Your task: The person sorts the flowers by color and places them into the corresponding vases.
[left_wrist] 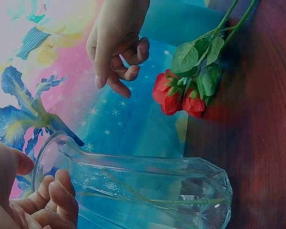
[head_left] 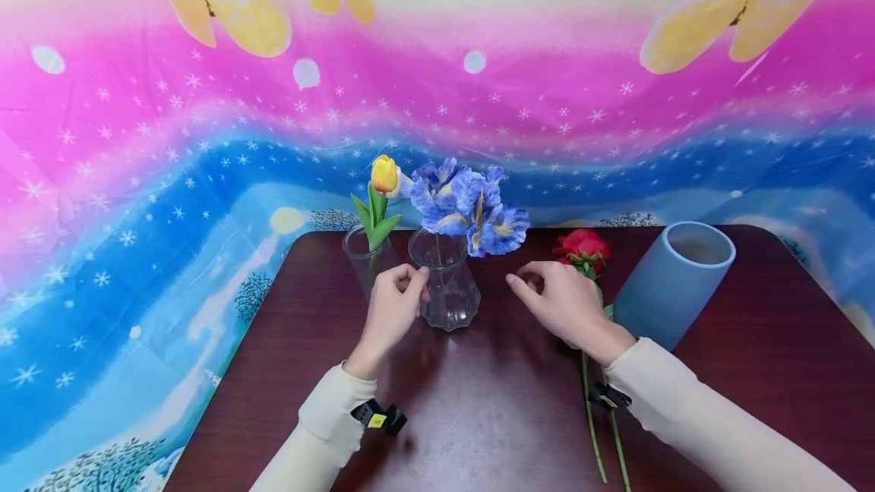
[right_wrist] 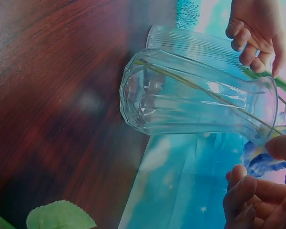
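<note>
Blue irises point(head_left: 472, 207) stand in a clear faceted glass vase point(head_left: 451, 298) at the middle of the table, their stem slanting inside the glass. Just left of its neck is my left hand point(head_left: 398, 302), fingers loosely bent, fingertips right at the rim and nothing held. My right hand point(head_left: 563, 302) hovers to the right of the vase with relaxed, half-curled fingers and holds nothing. Beneath and beside it lie red roses point(head_left: 584, 249), whose green stems point(head_left: 593, 431) run toward the near edge. In the left wrist view the roses point(left_wrist: 169, 95) show two blooms.
A ribbed glass vase point(head_left: 355, 245) with a yellow tulip point(head_left: 384, 173) and a white bloom stands left of the faceted one. To the right a tall blue-grey vase point(head_left: 666, 287) stands on the dark wooden table point(head_left: 478, 416). A printed cloth point(head_left: 424, 82) hangs behind.
</note>
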Action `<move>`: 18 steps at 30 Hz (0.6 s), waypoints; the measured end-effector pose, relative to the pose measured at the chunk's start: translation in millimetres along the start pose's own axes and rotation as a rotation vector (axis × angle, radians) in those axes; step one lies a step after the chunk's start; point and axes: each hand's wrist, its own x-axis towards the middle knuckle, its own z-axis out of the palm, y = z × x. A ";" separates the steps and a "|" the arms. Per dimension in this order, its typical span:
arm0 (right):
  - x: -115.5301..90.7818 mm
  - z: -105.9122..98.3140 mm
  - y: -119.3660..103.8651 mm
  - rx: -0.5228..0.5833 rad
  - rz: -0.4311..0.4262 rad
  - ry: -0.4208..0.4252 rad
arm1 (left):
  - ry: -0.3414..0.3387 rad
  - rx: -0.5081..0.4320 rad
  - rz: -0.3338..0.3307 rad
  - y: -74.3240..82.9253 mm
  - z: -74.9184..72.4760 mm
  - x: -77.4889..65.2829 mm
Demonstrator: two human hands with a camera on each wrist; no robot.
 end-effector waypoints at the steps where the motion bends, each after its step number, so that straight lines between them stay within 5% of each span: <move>1: -0.6 -1.1 1.0 0.003 0.002 -0.005 | -0.008 0.002 0.003 -0.2 -0.1 -0.3; 18: -13.4 -26.3 8.2 0.023 0.017 0.000 | -0.074 0.079 0.019 9.1 5.9 -11.0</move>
